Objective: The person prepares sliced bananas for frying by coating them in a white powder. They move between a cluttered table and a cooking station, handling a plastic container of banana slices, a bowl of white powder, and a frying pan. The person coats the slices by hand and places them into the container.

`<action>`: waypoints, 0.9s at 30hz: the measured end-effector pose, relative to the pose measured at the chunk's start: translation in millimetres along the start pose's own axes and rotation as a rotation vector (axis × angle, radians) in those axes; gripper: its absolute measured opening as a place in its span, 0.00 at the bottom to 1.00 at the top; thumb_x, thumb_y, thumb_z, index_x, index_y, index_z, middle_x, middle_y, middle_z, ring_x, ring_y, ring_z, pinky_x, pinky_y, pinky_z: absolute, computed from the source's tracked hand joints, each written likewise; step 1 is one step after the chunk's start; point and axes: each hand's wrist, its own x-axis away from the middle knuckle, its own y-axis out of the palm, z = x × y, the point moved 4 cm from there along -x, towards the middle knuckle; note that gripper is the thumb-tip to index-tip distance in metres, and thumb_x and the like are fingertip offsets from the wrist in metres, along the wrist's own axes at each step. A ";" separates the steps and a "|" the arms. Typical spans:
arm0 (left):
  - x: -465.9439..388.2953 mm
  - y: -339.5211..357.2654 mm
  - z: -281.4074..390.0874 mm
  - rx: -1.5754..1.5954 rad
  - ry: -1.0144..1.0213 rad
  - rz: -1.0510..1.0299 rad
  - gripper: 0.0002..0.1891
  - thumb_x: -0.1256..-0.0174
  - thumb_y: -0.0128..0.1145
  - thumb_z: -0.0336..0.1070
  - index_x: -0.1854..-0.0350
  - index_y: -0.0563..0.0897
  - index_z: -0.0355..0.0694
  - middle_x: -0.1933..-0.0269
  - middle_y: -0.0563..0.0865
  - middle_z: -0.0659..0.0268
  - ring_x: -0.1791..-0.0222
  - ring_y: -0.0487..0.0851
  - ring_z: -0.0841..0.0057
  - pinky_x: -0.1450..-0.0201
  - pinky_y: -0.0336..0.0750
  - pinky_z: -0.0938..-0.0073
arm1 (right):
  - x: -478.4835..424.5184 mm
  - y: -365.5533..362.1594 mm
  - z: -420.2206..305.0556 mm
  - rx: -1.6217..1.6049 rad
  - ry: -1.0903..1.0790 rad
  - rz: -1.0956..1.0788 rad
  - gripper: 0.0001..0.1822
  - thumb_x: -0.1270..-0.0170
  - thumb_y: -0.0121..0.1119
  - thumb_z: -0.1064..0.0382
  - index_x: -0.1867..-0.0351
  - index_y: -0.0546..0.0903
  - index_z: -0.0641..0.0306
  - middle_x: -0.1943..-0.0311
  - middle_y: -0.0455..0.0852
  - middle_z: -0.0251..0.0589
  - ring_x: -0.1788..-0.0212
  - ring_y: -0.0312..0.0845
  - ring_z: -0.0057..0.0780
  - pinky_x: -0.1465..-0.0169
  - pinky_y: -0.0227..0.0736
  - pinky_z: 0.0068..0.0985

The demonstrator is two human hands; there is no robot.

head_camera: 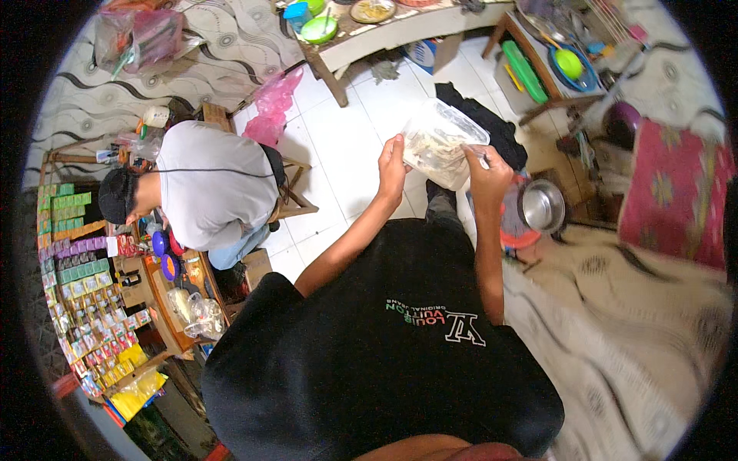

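Observation:
My left hand [393, 168] grips the left side of a clear rectangular plastic container [429, 124], thumb up along its wall. Pale, whitish powder or dough-like matter [429, 151] coats the inside. At the container's right side, my right hand [490, 173] is closed around a thin, shiny utensil [485, 163], likely a spoon; its far end is hidden. The container is held tilted above the white tiled floor, in front of my black T-shirt [369, 357].
A person [216, 184] in a grey shirt sits bent on a wooden stool [300, 201] at left, beside hanging sachets [86, 288]. Ahead stands a table [415, 26] with bowls. A metal pot [543, 206] and dark cloth [484, 124] lie right.

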 end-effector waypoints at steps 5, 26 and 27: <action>-120.4 -14.0 20.0 0.024 0.011 0.242 0.25 0.26 0.39 0.55 0.39 0.69 0.42 0.43 0.74 0.62 0.40 0.71 0.69 0.40 0.68 0.59 | -124.0 87.7 50.1 0.010 0.165 -0.278 0.13 0.45 0.68 0.59 0.73 0.82 0.69 0.77 0.84 0.46 0.74 0.80 0.34 0.66 0.72 0.29; -629.1 -286.0 20.3 0.256 -0.414 0.299 0.45 0.42 0.56 0.65 0.33 0.57 0.35 0.45 0.75 0.45 0.49 0.79 0.58 0.44 0.71 0.55 | -341.3 449.9 195.9 0.194 0.340 -0.769 0.21 0.39 0.52 0.54 0.76 0.78 0.76 0.80 0.81 0.54 0.76 0.80 0.43 0.68 0.72 0.36; -638.9 -289.6 15.7 0.180 -0.505 0.315 0.43 0.40 0.54 0.63 0.34 0.58 0.34 0.45 0.75 0.45 0.50 0.79 0.58 0.45 0.72 0.54 | -318.6 444.6 207.2 0.220 0.415 -0.780 0.21 0.39 0.52 0.54 0.75 0.78 0.75 0.80 0.81 0.54 0.76 0.80 0.41 0.68 0.72 0.35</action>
